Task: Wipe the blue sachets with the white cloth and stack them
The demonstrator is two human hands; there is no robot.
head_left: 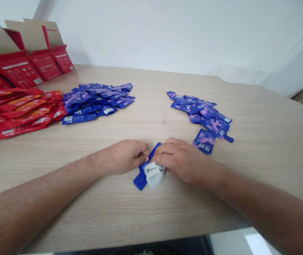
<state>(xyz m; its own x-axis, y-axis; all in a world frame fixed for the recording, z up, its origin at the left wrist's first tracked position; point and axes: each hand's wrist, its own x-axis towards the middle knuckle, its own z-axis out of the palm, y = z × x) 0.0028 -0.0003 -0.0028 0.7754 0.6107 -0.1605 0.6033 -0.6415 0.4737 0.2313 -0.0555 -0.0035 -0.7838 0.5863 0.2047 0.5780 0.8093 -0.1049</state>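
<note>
A small blue packet (pixel 140 180) lies at a slant on the table between my hands, near the front. My left hand (pixel 127 156) is closed, its thumb and bent forefinger pinching the packet's left edge. My right hand (pixel 185 161) curls over the packet's other side, fingers closed on a crumpled white cloth-like piece (pixel 155 175). That piece rests against the packet; whether part of it is inside, I cannot tell. The right fingers hide the packet's upper right part. Just beyond my right hand, a flat blue-and-purple packet (pixel 205 141) lies face up.
Blue-purple packets (pixel 201 109) lie loosely heaped at back right. Another pile of blue packets (pixel 95 99) sits left of centre, beside stacked red-orange packets (pixel 26 109). Red cardboard boxes (pixel 45 63) with raised flaps stand at far left. A white wall (pixel 151 35) borders the wooden table (pixel 100 212).
</note>
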